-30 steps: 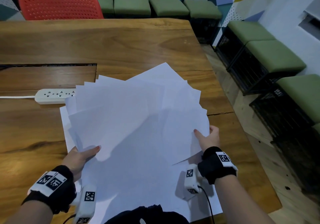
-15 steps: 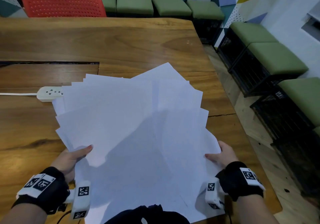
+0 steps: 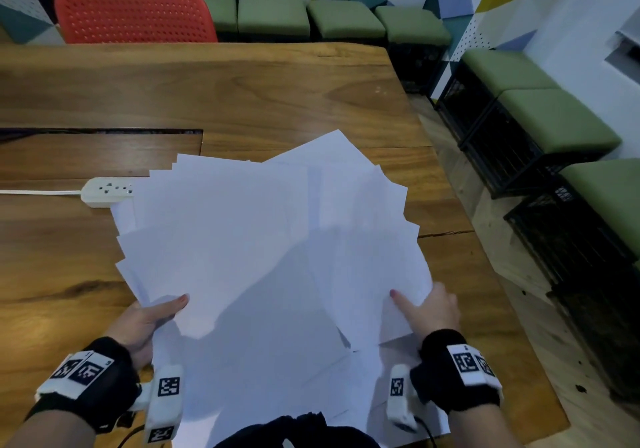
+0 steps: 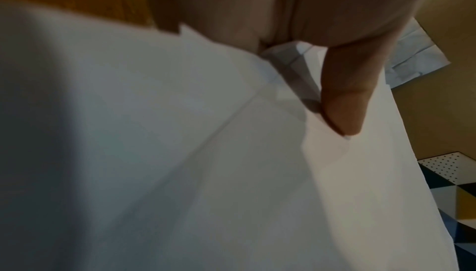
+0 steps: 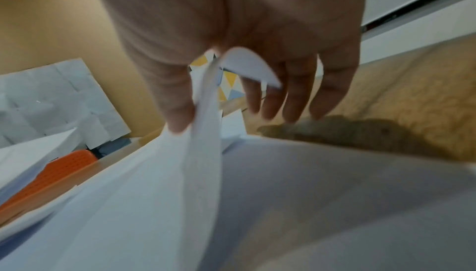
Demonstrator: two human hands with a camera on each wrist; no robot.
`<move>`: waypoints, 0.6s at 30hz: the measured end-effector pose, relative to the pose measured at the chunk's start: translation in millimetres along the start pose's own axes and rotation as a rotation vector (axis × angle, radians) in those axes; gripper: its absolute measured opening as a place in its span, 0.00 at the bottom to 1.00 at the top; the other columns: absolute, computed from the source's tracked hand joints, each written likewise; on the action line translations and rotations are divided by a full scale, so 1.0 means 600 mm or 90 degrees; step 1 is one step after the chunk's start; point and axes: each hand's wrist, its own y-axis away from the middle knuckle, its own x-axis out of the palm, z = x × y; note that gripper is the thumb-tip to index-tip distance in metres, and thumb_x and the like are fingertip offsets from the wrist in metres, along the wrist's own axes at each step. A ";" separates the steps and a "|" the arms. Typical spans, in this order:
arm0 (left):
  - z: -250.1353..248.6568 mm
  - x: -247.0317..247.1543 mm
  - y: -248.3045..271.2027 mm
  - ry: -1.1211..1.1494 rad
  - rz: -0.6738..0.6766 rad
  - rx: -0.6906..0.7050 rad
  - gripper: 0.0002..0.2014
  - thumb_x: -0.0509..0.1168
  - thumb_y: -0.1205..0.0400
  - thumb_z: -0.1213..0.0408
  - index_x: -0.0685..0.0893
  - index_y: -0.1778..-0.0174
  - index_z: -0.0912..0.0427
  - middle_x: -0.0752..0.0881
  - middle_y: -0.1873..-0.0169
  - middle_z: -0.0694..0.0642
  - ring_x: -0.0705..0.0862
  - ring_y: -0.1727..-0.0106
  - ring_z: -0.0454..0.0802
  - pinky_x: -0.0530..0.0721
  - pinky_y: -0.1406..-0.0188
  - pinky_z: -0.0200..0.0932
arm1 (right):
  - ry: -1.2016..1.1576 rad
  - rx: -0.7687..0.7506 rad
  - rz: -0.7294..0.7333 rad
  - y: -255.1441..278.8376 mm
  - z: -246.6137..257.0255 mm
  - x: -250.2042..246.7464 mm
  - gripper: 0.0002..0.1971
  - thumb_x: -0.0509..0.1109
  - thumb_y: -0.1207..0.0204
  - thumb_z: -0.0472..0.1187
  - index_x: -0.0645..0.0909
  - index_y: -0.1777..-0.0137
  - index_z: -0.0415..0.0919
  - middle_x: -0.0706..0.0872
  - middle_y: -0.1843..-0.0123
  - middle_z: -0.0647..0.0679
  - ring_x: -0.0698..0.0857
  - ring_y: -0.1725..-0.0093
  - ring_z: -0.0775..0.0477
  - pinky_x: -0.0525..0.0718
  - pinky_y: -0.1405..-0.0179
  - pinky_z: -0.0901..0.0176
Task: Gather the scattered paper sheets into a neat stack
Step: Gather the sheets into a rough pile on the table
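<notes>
Several white paper sheets (image 3: pixel 263 250) lie fanned and overlapping over the near part of the wooden table (image 3: pixel 207 84). My left hand (image 3: pixel 145 319) grips the fan's left near edge, thumb on top (image 4: pixel 342 112) and fingers hidden underneath. My right hand (image 3: pixel 426 309) pinches the right near edge of the sheets (image 5: pixel 206 122), thumb on top and fingers below. More sheets (image 3: pixel 311 378) lie flat beneath, reaching the table's near edge.
A white power strip (image 3: pixel 104 191) with its cable sits on the table left of the papers, partly covered by them. A red chair (image 3: pixel 135 15) stands at the far side. Green stools (image 3: pixel 554 125) line the walls. The table's right edge is close to my right hand.
My right hand shifted right and nearer along the sheets' edge, then settled with its thumb on top. The fan spread left over the power strip. My left hand kept its grip.
</notes>
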 end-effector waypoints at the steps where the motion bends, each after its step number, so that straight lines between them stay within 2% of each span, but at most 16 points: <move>1: 0.001 0.000 0.000 0.001 0.001 -0.001 0.07 0.59 0.19 0.73 0.82 0.52 0.72 0.91 0.67 0.63 0.90 0.68 0.58 0.89 0.73 0.49 | -0.003 0.009 -0.068 -0.001 0.005 -0.012 0.35 0.74 0.33 0.55 0.69 0.30 0.39 0.73 0.32 0.36 0.72 0.32 0.33 0.73 0.32 0.38; 3: 0.001 0.001 0.000 -0.002 0.006 -0.005 0.08 0.58 0.18 0.74 0.82 0.54 0.71 0.91 0.68 0.62 0.90 0.69 0.57 0.88 0.75 0.48 | -0.005 0.004 -0.171 -0.012 0.021 -0.037 0.35 0.71 0.30 0.56 0.66 0.27 0.43 0.69 0.27 0.36 0.67 0.27 0.33 0.66 0.29 0.36; 5: 0.002 0.001 0.000 -0.002 0.007 -0.009 0.11 0.59 0.19 0.74 0.86 0.60 0.71 0.91 0.68 0.63 0.90 0.70 0.58 0.89 0.74 0.49 | 0.036 -0.043 -0.186 -0.034 0.038 -0.048 0.32 0.69 0.28 0.55 0.67 0.27 0.44 0.69 0.26 0.37 0.66 0.27 0.35 0.65 0.28 0.38; 8: -0.001 0.002 -0.002 0.001 0.017 -0.017 0.15 0.61 0.21 0.74 0.90 0.69 0.69 0.91 0.66 0.65 0.91 0.68 0.59 0.90 0.70 0.51 | 0.079 -0.120 -0.076 -0.073 0.052 -0.025 0.32 0.68 0.27 0.53 0.66 0.26 0.40 0.70 0.27 0.35 0.66 0.27 0.34 0.66 0.29 0.45; 11: -0.002 0.008 0.001 -0.001 0.029 -0.021 0.18 0.59 0.20 0.75 0.91 0.71 0.68 0.91 0.65 0.65 0.91 0.67 0.58 0.90 0.69 0.50 | 0.146 -0.104 0.003 -0.091 0.062 0.010 0.40 0.71 0.29 0.54 0.60 0.23 0.37 0.67 0.24 0.35 0.65 0.25 0.34 0.67 0.28 0.46; 13: -0.001 0.011 0.004 0.009 0.029 -0.013 0.19 0.59 0.20 0.76 0.91 0.72 0.67 0.91 0.67 0.63 0.91 0.68 0.56 0.90 0.71 0.49 | 0.220 -0.098 0.009 -0.090 0.066 0.025 0.37 0.73 0.33 0.56 0.65 0.28 0.39 0.70 0.28 0.37 0.69 0.28 0.35 0.73 0.35 0.45; 15: 0.000 0.014 0.004 0.015 0.015 -0.011 0.18 0.58 0.20 0.78 0.91 0.70 0.67 0.91 0.67 0.62 0.91 0.68 0.55 0.89 0.73 0.47 | 0.282 -0.101 -0.006 -0.084 0.066 0.030 0.36 0.74 0.36 0.59 0.68 0.33 0.41 0.71 0.31 0.38 0.70 0.30 0.36 0.75 0.37 0.46; 16: 0.001 0.015 0.005 0.016 0.007 -0.012 0.15 0.58 0.20 0.78 0.90 0.65 0.69 0.92 0.67 0.62 0.91 0.68 0.55 0.89 0.73 0.47 | 0.300 -0.115 -0.020 -0.084 0.065 0.030 0.38 0.74 0.37 0.60 0.67 0.32 0.42 0.70 0.30 0.38 0.68 0.30 0.36 0.73 0.35 0.46; 18: 0.000 0.014 0.006 0.022 -0.006 -0.014 0.09 0.60 0.21 0.77 0.85 0.53 0.72 0.91 0.61 0.65 0.91 0.66 0.57 0.90 0.69 0.49 | 0.295 -0.151 -0.034 -0.092 0.063 0.026 0.47 0.76 0.40 0.60 0.59 0.24 0.45 0.62 0.23 0.38 0.60 0.24 0.36 0.66 0.29 0.44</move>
